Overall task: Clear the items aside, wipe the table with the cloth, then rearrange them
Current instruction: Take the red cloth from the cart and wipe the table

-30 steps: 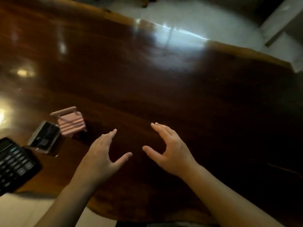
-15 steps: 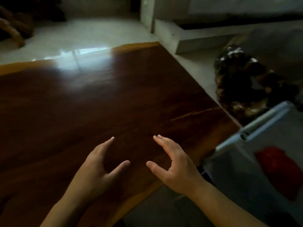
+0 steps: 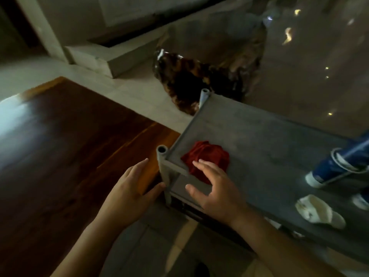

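Observation:
A crumpled red cloth (image 3: pixel 207 157) lies on the top of a grey shelf rack (image 3: pixel 259 140), close to its near left corner. My right hand (image 3: pixel 215 188) hovers over the cloth's near edge with fingers spread, holding nothing. My left hand (image 3: pixel 131 188) is open above the right end of the dark wooden table (image 3: pixel 65 148), its thumb near the rack's corner post (image 3: pixel 162 154). The items from the table are out of view.
The rack stands just right of the table's end. On the rack lie a blue-and-white shoe (image 3: pixel 339 166) and a white bundle (image 3: pixel 317 211) at the right. A dark mottled rock-like object (image 3: pixel 191 80) sits on the pale floor behind the rack. A low white step (image 3: pixel 111 58) is further back.
My view has swung right from the table's middle to its right end and the rack. Both hands moved right with it; the right hand now reaches over the red cloth.

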Demonstrator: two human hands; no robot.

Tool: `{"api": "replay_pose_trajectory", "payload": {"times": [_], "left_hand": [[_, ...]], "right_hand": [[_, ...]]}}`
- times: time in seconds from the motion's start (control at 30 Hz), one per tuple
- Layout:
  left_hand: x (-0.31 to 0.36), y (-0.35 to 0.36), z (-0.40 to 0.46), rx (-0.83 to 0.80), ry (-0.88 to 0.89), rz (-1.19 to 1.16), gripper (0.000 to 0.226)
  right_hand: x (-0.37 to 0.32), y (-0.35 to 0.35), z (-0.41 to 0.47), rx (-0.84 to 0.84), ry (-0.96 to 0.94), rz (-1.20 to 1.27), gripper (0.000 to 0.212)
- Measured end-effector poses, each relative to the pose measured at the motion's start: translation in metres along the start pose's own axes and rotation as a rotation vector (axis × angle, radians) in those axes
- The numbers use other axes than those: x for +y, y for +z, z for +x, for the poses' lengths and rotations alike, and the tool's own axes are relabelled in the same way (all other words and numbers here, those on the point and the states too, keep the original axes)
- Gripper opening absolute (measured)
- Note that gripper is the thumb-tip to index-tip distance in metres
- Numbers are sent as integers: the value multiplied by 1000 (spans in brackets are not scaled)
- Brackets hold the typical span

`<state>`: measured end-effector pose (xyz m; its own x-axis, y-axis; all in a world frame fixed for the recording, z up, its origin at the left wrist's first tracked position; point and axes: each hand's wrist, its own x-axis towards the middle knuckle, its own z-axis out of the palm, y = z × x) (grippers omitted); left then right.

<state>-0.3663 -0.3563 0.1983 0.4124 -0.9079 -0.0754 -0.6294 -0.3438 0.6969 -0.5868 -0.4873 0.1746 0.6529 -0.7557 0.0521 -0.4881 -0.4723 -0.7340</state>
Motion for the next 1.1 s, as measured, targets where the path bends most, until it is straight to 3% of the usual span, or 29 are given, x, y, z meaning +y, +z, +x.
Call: {"api": "replay_pose_trajectory", "payload": {"times": [0.13, 0.4, 0.67, 1.1], "left_hand": [[45, 41, 43, -37, 53, 24, 80], [65, 83, 122, -79, -8, 88, 85], [54, 106, 187, -169, -23, 189, 76], [36, 157, 241, -358, -83, 345, 53]], "right_hand": [[44, -39, 8, 90, 61, 9, 71], [92, -60, 40, 170, 199, -27, 60], [109, -52, 82, 257, 404, 3, 56], [142, -4, 122, 208, 858, 99, 61]]}}
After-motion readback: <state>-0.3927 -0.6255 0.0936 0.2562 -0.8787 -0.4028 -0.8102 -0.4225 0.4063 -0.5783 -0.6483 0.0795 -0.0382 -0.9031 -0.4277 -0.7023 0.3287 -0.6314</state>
